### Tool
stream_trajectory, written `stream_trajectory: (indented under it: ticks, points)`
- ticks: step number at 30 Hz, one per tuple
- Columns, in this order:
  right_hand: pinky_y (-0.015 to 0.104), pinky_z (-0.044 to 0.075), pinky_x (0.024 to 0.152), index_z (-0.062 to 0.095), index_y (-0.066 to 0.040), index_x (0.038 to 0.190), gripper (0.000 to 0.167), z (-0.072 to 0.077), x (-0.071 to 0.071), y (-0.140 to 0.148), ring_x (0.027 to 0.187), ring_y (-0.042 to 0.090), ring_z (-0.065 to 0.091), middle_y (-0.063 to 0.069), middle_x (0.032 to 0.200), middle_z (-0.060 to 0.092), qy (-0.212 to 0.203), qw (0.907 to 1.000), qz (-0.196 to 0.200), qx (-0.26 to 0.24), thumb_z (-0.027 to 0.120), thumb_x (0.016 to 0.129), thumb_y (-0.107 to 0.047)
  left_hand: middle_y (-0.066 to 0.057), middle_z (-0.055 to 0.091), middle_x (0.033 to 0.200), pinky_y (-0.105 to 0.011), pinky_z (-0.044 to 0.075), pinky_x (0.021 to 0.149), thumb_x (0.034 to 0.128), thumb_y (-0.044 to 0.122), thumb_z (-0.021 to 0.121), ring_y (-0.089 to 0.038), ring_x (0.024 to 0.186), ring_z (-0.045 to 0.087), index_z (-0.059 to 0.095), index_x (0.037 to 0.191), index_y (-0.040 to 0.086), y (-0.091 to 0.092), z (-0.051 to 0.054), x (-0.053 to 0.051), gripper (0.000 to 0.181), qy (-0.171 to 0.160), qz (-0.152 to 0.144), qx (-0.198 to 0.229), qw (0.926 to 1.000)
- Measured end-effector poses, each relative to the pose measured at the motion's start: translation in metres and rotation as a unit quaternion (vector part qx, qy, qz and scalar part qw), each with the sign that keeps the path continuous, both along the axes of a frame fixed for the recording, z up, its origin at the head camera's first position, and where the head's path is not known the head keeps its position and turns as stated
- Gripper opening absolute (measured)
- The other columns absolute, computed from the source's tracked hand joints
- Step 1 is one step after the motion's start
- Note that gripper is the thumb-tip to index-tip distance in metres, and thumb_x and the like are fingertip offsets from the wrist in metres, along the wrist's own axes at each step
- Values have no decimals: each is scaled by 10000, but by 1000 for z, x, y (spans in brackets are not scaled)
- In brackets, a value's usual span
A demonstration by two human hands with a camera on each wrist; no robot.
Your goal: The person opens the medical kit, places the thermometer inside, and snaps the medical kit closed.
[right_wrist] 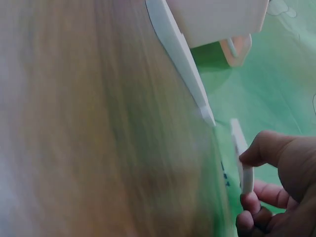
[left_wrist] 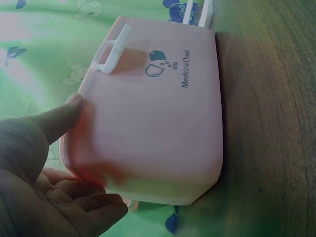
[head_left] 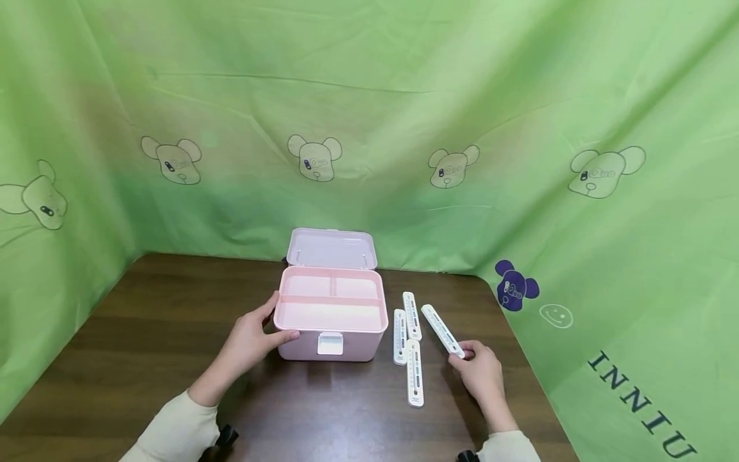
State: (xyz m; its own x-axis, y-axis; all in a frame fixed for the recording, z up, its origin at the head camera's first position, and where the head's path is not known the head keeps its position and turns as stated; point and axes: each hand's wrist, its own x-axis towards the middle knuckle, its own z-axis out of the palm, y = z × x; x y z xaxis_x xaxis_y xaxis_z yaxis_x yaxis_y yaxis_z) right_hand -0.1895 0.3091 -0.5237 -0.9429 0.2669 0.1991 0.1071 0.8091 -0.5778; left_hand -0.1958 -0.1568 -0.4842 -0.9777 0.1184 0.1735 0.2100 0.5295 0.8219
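Early progress is showing: the pink medicine chest [head_left: 360,348] is standing on the bench [head_left: 190,301] with its lid [head_left: 331,249] already swung back, so the opening is looking done. No strip is lying in any of the three visible compartments of its tray [head_left: 323,314]; whatever the body is holding beneath that tray is staying hidden from these views.

One white strip [head_left: 442,330] (a thermometer, judging by its printed scale) is being handled. Three more are lying on the bench to the right of the chest and are seemingly what is left: the left strip [head_left: 400,337] is sitting nearest the chest, the far strip [head_left: 412,316] is lying just beside it, and the near strip [head_left: 414,373] is lying closest to the person. Neither hand is touching those three.

The fingers of the right hand [head_left: 480,369] are pinching the white strip at its near end, the thumb pressing one face and the fingertips backing the other. Its free end is pointing away from the person and slanting leftward. The fingers of the left hand [head_left: 251,337] are lying relaxed rather than clenched, the thumb touching the chest's front near the rim, the forefinger resting along its left side.
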Motion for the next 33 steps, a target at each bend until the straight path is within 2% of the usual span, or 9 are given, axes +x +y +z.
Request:
stream_trajectory:
  ticks: [7,12,17,20,27,31,33]
  points:
    - [451,434,893,713,-14,1138,326,19,-7,9,1019,340,602,185,1064,675,529,9974,461,-154,752,825,-98,-210,417,1575,-500,481,1085,820,432,862,-381,1373,522,323,1583,7,2,4,-2,1026,-15,-72,-8,10000]
    - [368,412,856,726,-52,1118,300,35,-13,12,1011,299,599,133,1050,662,911,9919,889,-55,759,820,-71,-214,431,1564,-499,495,1069,821,415,866,-391,1350,542,337,1577,7,3,2,-2,1009,-37,-87,-86,9999]
    - [308,409,834,732,-69,1117,309,57,-18,10,976,235,574,87,1018,659,1168,9830,1402,221,775,812,-46,-199,412,1579,-496,498,1066,823,428,861,-395,1346,545,339,1577,10,3,-2,0,1007,-99,-96,-81,9999]
    - [336,418,861,726,-62,1134,318,70,-20,7,999,252,578,92,1039,661,1163,9783,1677,348,776,820,-50,-195,410,1581,-501,498,1065,822,425,862,-400,1342,547,348,1573,8,3,-5,2,1000,-128,-107,-66,9998]
    - [548,441,980,717,-78,1160,323,101,-31,-4,1103,331,582,113,1119,672,790,9689,2264,605,767,841,-98,-190,425,1571,-508,502,1059,828,425,857,-400,1325,563,364,1565,7,-1,-5,5,981,-35,-109,-179,9998]
    - [594,435,1009,719,-98,1156,317,127,-42,-15,1125,340,581,109,1139,679,737,9603,2578,774,775,845,-112,-191,413,1579,-514,500,1059,834,439,848,-406,1326,561,359,1568,6,-3,0,2,983,81,-96,-192,9997]
    - [579,433,1017,723,-110,1160,316,140,-47,-21,1136,325,575,94,1145,681,712,9547,2751,885,778,849,-127,-191,410,1581,-512,502,1057,835,445,846,-406,1326,561,357,1570,9,-4,2,2,984,79,-68,-205,9997]
